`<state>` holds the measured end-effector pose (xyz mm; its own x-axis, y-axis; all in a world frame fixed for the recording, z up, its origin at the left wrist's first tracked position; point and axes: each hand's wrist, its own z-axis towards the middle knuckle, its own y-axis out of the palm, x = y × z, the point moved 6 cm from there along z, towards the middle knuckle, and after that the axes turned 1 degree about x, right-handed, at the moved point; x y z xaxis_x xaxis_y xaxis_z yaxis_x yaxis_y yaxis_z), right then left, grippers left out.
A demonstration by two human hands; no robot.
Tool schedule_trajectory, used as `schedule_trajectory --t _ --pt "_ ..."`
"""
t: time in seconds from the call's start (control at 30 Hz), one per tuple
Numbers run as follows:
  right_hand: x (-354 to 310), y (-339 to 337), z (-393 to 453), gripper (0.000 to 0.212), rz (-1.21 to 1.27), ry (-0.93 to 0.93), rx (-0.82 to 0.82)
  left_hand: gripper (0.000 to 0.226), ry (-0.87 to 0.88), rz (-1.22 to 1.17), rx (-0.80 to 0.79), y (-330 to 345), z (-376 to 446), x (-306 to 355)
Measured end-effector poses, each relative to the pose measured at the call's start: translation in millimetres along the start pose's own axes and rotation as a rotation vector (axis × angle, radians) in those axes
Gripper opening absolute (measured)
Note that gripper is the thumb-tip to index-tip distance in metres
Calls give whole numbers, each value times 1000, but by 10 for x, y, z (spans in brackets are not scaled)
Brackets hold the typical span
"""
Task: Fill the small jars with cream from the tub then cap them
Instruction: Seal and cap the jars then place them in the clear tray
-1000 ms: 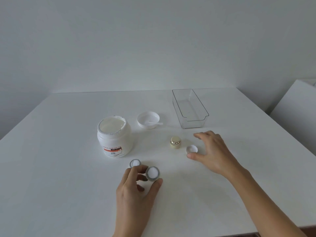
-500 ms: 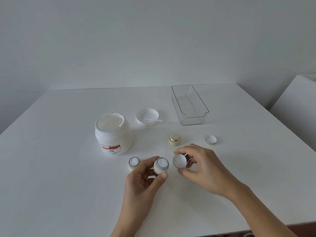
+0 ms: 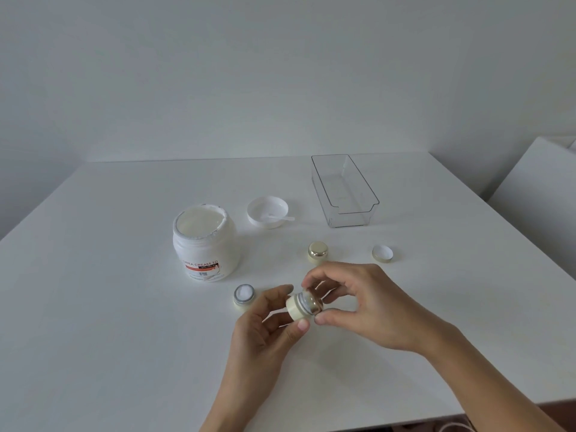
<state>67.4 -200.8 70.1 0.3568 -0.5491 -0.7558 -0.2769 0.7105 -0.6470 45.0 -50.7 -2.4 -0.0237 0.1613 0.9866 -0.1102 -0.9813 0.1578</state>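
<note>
My left hand (image 3: 265,325) holds a small cream-coloured jar (image 3: 295,308) tilted above the table. My right hand (image 3: 358,304) pinches a gold cap (image 3: 313,304) against that jar's mouth. A second small jar (image 3: 243,297), filled with white cream and uncapped, stands on the table to the left. A third jar (image 3: 317,252) with its gold cap on stands behind my hands. A loose cap (image 3: 382,253) lies upside down to the right. The open white cream tub (image 3: 204,243) stands at the left.
The tub's white lid (image 3: 267,211) lies upturned behind, with a small white spatula (image 3: 279,217) in it. An empty clear plastic tray (image 3: 344,190) sits at the back right. The white table's front edge (image 3: 405,419) is close below my right forearm.
My left hand lifted the jar off the table and tilted it. My right hand picked up a cap and brought it onto the jar's mouth.
</note>
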Motion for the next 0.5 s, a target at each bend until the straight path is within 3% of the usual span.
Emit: schedule_trajectory --t 0.3,0.5 --pt "78 5 2 34 151 70 -62 32 -6 -59 3 -4 3 -7" --pt "75 11 33 20 52 94 -38 35 4 -71 6 -9 -1 -10"
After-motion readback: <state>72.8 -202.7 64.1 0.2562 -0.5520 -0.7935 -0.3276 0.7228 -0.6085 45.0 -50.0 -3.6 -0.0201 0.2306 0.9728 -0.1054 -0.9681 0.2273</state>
